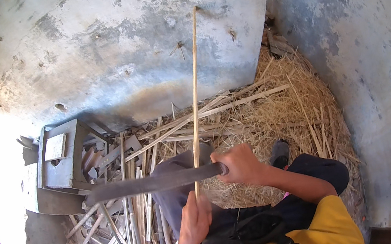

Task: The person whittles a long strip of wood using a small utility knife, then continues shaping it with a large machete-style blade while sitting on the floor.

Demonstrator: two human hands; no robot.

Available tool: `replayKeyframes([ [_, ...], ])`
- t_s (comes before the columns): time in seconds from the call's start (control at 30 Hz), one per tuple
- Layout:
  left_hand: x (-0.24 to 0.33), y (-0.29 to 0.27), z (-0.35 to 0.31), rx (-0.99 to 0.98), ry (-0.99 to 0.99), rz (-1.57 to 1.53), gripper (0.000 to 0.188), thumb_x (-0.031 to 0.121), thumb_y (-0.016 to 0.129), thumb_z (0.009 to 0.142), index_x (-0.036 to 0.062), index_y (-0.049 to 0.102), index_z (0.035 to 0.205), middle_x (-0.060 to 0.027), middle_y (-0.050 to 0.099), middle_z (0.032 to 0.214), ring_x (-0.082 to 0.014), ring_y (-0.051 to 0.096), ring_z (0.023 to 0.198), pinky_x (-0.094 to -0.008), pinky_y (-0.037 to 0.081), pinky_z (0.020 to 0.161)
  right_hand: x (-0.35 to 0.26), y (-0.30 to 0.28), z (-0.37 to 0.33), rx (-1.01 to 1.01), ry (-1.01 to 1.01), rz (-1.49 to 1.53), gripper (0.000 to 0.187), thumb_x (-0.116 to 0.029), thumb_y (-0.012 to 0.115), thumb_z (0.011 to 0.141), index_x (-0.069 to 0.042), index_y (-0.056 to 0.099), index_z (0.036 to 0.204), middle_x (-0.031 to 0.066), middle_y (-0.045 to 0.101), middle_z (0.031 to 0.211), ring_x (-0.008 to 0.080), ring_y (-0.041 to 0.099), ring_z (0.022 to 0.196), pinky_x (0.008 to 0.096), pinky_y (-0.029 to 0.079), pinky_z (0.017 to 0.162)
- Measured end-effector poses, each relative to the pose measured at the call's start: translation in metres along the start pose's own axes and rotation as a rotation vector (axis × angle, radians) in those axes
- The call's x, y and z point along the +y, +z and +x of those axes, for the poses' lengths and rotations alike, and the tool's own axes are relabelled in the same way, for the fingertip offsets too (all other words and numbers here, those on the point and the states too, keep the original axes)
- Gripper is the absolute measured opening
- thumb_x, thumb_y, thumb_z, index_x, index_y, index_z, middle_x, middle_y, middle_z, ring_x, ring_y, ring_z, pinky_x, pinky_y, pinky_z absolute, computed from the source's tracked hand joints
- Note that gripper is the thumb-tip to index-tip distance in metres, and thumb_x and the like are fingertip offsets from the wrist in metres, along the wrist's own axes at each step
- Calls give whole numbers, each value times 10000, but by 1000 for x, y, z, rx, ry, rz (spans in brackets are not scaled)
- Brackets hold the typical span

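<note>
My left hand [194,220] is closed around the lower end of a long, thin pale wooden strip [194,88]. The strip rises away from me, its far tip at or very near the stained wall. My right hand [240,164] grips the handle of a long dark blade, like a machete [156,183], pointing left across the strip just above my left hand. The blade is slightly blurred, and its handle is mostly hidden in my fist. Whether its edge touches the strip I cannot tell.
A wooden box [65,154] with an opening stands at the left by a bright doorway. Split wood strips and poles [140,209] lie below it. Straw [281,107] covers the floor ahead and right. Weathered walls [352,70] enclose the corner.
</note>
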State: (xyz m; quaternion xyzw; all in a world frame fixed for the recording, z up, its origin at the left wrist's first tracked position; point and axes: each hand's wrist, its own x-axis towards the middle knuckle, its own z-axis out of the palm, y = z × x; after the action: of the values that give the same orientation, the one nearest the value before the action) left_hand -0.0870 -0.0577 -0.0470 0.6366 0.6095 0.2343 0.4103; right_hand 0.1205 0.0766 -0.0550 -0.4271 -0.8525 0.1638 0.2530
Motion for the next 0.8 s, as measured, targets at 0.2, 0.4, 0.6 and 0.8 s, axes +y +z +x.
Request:
replayKeyframes([
  [0.2,-2,-6,3,-5,-13,-102,412,-71,658,894,-159,524,1273,-231,595,1080,-330,621,825,-396,535,726,-3,2,5,118,4,19,274,-250,775,689,-142,677,920,97,649,612,324,681,564,456,526,544],
  [0.4,6,-4,1,32,77,11,326,-56,613,929,-155,520,1225,-193,599,961,-278,612,726,-377,524,646,-14,-5,-2,37,22,-29,290,-243,779,688,-145,679,943,94,649,603,318,688,572,449,527,546],
  [0.6,14,-10,6,-1,-94,-401,236,-22,541,974,-137,519,1178,-154,595,865,-256,605,725,-340,513,635,0,5,2,115,69,-7,307,-262,794,702,-152,687,968,85,650,602,318,694,586,456,525,549],
  [0.8,7,4,7,88,77,-144,173,-43,525,971,-97,483,1129,-121,527,727,-247,526,583,-390,441,544,9,0,11,120,47,-33,297,-254,805,719,-125,700,965,96,652,601,332,690,586,461,531,557],
])
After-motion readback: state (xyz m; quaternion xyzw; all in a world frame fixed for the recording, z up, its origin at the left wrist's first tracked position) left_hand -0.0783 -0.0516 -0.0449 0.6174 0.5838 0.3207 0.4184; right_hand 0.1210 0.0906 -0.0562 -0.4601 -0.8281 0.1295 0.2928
